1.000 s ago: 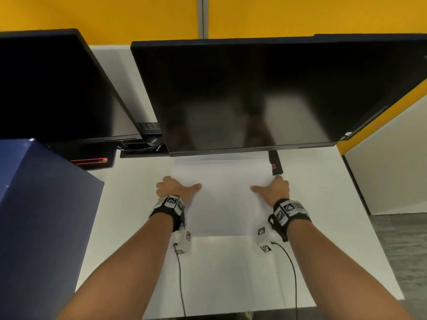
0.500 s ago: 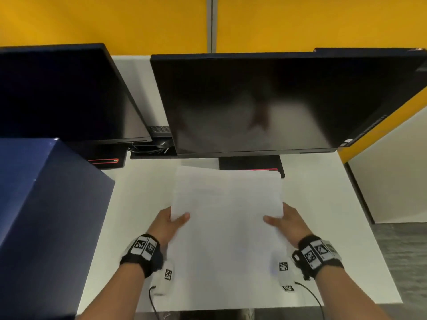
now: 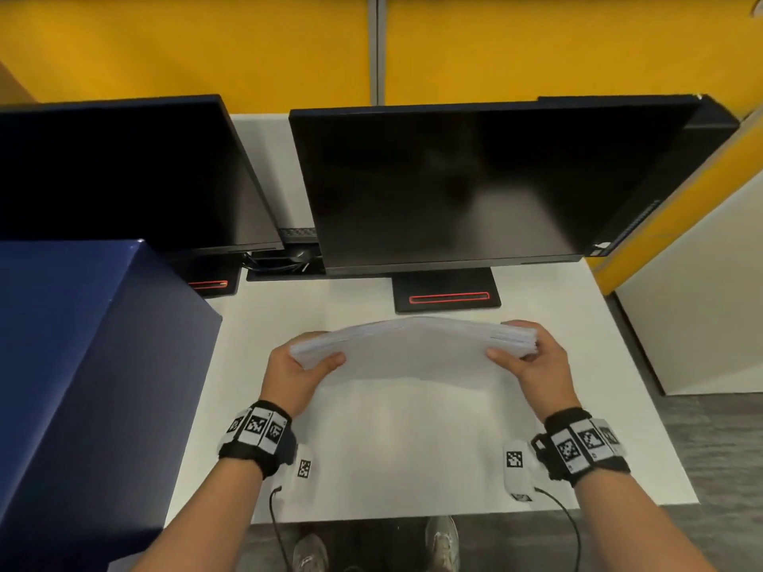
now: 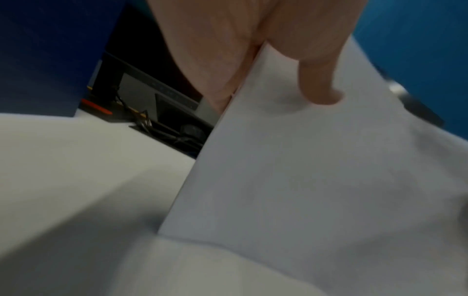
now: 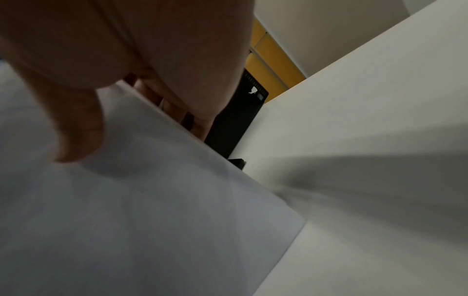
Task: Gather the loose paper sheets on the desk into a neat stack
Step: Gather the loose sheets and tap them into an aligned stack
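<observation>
Paper sheets (image 3: pixel 406 350) are held upright as one bundle above the near half of the white desk (image 3: pixel 413 468), and the lower edge seems to rest on the surface, although the contact itself is not shown clearly. The bundle is gripped at both short sides: the left hand (image 3: pixel 295 371) is closed around the left side with the thumb laid on the near face, and the right hand (image 3: pixel 532 365) is closed around the right side in the same manner. In the left wrist view the thumb is seen pressed on the sheet, with the fingers hidden behind it. The top edge is bowed upward in the middle, and at the right end the single layers are visible, so the sheets are probably not yet flush. It is judged that the edges are being tapped level on the desk. A slip could be caused by a grip that is loosened too much during a tap, and then the inner sheets could fan out or fall flat. A grip that is too tight would keep the bow, so the edges would not be aligned. Further back a monitor stand (image 3: pixel 446 295) is placed just beyond the bundle, under the right monitor (image 3: pixel 475 187); a forward tilt could bring the sheets against it. A blue box (image 3: pixel 82 365) is located at the left.
</observation>
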